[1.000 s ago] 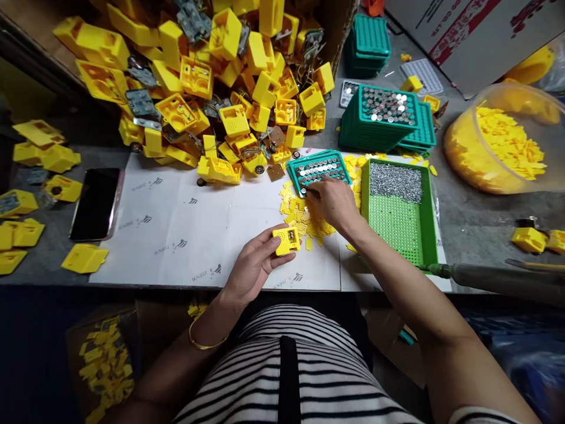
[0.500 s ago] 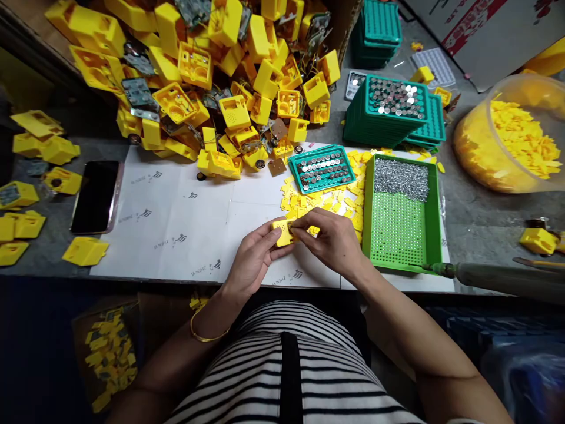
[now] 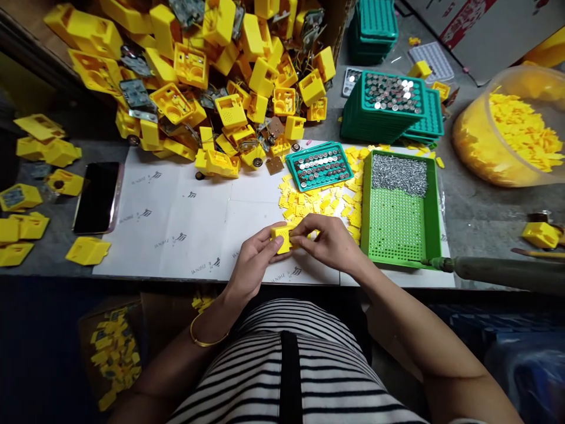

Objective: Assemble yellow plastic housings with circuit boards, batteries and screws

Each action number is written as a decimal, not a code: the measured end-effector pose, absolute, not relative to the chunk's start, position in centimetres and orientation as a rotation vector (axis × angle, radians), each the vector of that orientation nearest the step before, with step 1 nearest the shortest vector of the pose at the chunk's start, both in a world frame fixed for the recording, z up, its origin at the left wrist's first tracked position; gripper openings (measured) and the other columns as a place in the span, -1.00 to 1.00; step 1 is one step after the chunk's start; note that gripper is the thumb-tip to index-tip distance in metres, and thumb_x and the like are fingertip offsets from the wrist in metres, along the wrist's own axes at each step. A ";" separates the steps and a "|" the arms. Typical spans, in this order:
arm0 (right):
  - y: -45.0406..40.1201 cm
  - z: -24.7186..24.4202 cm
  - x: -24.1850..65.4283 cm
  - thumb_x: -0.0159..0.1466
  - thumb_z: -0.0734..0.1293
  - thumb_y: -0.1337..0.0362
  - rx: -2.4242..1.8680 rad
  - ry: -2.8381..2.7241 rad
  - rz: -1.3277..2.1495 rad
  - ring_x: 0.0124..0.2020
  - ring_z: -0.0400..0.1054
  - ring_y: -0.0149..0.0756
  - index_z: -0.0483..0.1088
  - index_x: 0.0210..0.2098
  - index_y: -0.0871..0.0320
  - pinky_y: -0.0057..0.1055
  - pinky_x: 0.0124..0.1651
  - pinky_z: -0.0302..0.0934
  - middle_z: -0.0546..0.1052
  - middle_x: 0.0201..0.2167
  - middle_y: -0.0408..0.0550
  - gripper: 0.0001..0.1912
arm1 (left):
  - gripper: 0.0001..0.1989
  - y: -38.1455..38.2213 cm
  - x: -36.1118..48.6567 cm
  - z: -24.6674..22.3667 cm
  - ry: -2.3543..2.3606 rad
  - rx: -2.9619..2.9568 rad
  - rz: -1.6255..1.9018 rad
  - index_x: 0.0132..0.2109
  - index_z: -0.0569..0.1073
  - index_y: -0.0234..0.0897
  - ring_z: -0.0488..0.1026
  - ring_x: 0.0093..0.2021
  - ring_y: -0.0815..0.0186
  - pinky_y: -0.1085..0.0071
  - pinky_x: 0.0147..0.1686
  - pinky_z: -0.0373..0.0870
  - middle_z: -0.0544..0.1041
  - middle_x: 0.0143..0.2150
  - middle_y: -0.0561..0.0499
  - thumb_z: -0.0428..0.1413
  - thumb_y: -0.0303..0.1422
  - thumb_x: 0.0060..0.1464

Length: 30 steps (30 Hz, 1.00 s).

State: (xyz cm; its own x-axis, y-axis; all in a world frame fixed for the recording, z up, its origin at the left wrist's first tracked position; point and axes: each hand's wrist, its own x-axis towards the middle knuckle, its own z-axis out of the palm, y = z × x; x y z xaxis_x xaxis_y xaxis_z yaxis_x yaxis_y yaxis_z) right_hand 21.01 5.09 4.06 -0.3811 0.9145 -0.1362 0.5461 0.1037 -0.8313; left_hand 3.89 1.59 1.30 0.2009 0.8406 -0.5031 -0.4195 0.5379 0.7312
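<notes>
My left hand grips a small yellow plastic housing with a grid of tiny holes, its thumb lying across the face. At the housing's right edge, the thumb and fingers of my right hand are pinched together. Anything between those fingertips is hidden or too small to make out. Just beyond my hands, small flat yellow pieces lie scattered on the white sheet. A teal tray with rows of round silver button cells rests behind them.
Wired yellow housings heap at the back left. To the right stands a green box of small metal parts, with a grey rod-shaped tool reaching its front corner. Stacked teal trays, a clear tub and a phone surround the sheet.
The yellow housing has turned slightly in my left hand, and my right fingertips have shifted a little along its right edge. The whole view has moved slightly.
</notes>
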 end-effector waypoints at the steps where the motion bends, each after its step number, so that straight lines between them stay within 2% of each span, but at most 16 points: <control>1: 5.2 3.9 21.0 0.17 0.36 0.36 -1.415 -1.810 1.310 -0.40 0.36 -0.41 0.41 -0.40 0.18 -0.44 -0.31 0.20 0.49 -0.40 -0.15 -0.97 | -0.62 1.6 3.8 1.5 1.012 0.501 0.922 0.03 0.51 -0.24 0.52 -0.04 0.22 0.24 0.01 0.48 0.55 0.03 -0.05 0.23 -0.28 0.05; 5: 5.4 3.5 20.5 0.05 0.43 0.30 -1.337 -1.257 1.733 -0.51 0.31 -0.51 0.29 -0.21 0.13 -0.46 -0.45 0.28 0.40 -0.25 -0.18 -0.67 | -0.60 1.6 3.5 2.2 0.942 0.526 0.877 0.06 0.50 -0.28 0.53 -0.03 0.15 0.21 0.01 0.49 0.55 0.04 -0.11 0.23 -0.28 0.06; 7: 5.4 3.4 20.1 0.06 0.43 0.28 -1.276 -1.187 1.836 -0.55 0.26 -0.55 0.31 -0.21 0.15 -0.50 -0.48 0.25 0.41 -0.29 -0.18 -0.68 | -0.63 1.7 3.4 2.4 0.931 0.498 0.875 0.03 0.51 -0.29 0.55 -0.05 0.15 0.21 -0.01 0.50 0.56 0.04 -0.12 0.21 -0.29 0.08; 9: 5.4 3.3 19.9 0.10 0.42 0.24 -1.253 -1.215 1.807 -0.54 0.26 -0.54 0.36 -0.25 0.18 -0.52 -0.48 0.23 0.43 -0.35 -0.16 -0.74 | -0.69 1.9 3.3 2.3 0.905 0.438 0.897 -0.01 0.53 -0.30 0.55 -0.05 0.14 0.19 -0.02 0.50 0.57 0.01 -0.13 0.19 -0.30 0.10; 11: 5.2 3.0 19.9 0.14 0.41 0.17 -1.232 -1.218 1.770 -0.46 0.31 -0.48 0.39 -0.21 0.19 -0.50 -0.44 0.27 0.46 -0.33 -0.11 -0.72 | -0.73 2.0 3.2 2.1 0.862 0.381 0.927 -0.05 0.54 -0.33 0.54 -0.04 0.12 0.14 0.01 0.49 0.59 -0.03 -0.15 0.16 -0.32 0.12; 13: 4.9 2.8 20.0 0.18 0.38 0.13 -1.212 -1.236 1.736 -0.33 0.38 -0.40 0.41 -0.13 0.16 -0.45 -0.35 0.34 0.47 -0.23 -0.05 -0.68 | -0.74 2.1 3.1 1.9 0.844 0.337 0.954 -0.08 0.55 -0.36 0.53 -0.01 0.09 0.08 0.06 0.45 0.59 -0.04 -0.17 0.15 -0.32 0.13; 15: 4.4 2.5 20.1 0.19 0.38 0.18 -1.217 -1.345 1.636 -0.25 0.39 -0.36 0.40 -0.07 0.13 -0.40 -0.27 0.37 0.44 -0.10 -0.01 -0.67 | -0.72 2.1 3.1 1.8 0.857 0.311 0.966 -0.07 0.54 -0.38 0.52 0.02 0.06 0.06 0.10 0.41 0.58 -0.03 -0.19 0.15 -0.31 0.13; 18: 3.7 2.1 20.1 0.16 0.39 0.30 -1.256 -1.566 1.403 -0.29 0.36 -0.41 0.36 -0.01 0.10 -0.41 -0.29 0.35 0.38 -0.02 0.01 -0.61 | -0.69 1.8 3.4 1.7 0.914 0.311 0.988 -0.01 0.50 -0.34 0.52 0.02 0.10 0.14 0.07 0.41 0.58 -0.01 -0.16 0.15 -0.31 0.12; 23: 2.6 1.7 20.1 0.14 0.33 0.47 -1.225 -1.757 1.314 -0.32 0.33 -0.42 0.29 0.05 0.09 -0.45 -0.34 0.33 0.39 -0.09 -0.04 -0.53 | -0.66 0.4 3.7 1.8 1.034 0.386 0.987 0.02 0.47 -0.25 0.50 0.00 0.19 0.25 0.04 0.41 0.55 0.01 -0.07 0.20 -0.32 0.08; 27: 1.8 2.1 20.8 0.18 0.38 0.38 -1.146 -1.844 1.363 -0.23 0.35 -0.36 0.31 0.03 0.10 -0.36 -0.21 0.35 0.43 -0.08 -0.01 -0.58 | -0.72 -0.9 3.5 1.8 1.055 0.424 0.931 -0.05 0.49 -0.25 0.45 0.07 0.19 0.30 0.06 0.37 0.54 0.02 -0.06 0.20 -0.32 0.06; 30: 1.6 2.0 21.3 0.18 0.41 0.31 -1.134 -1.773 1.472 -0.28 0.37 -0.39 0.34 0.01 0.10 -0.40 -0.27 0.34 0.44 -0.11 -0.03 -0.60 | -0.71 -1.5 3.4 1.6 1.060 0.432 0.906 -0.05 0.49 -0.23 0.44 0.06 0.19 0.33 0.00 0.38 0.52 0.04 -0.06 0.20 -0.29 0.06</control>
State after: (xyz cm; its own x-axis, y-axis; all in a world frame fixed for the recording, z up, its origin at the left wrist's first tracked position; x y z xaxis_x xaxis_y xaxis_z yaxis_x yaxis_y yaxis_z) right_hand 21.31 1.64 1.99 -0.4816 0.8716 -0.0915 0.2503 0.0368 -0.9675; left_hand 3.39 -1.49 1.60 0.1883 0.8081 -0.5581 -0.4260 0.5793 0.6950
